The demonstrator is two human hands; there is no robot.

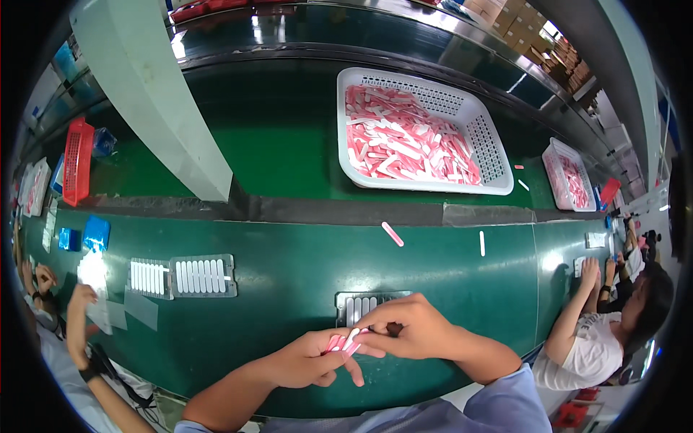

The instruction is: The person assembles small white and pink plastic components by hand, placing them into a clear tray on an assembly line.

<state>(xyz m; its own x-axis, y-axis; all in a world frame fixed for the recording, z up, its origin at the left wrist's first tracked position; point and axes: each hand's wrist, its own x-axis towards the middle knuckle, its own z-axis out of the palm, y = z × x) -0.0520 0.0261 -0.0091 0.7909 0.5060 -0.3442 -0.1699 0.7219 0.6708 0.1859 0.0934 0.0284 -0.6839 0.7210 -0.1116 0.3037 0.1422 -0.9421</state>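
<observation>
Head view: pink-white strips (341,343) in left hand (307,358), long axes seemingly up-rightward.

Pale post (148,86), slanting in picture, foot at dark strip (325,211) along far side of green table (281,260). Left: red perforated basket (78,162), dark blue bag (105,142) just beside it; two bright blue packets (97,233) nearer, on table. Upper right: stacked cardboard boxes (520,29). Right: co-worker in white shirt (586,361). Far left: another co-worker, black wristband (89,372) on one arm.
</observation>
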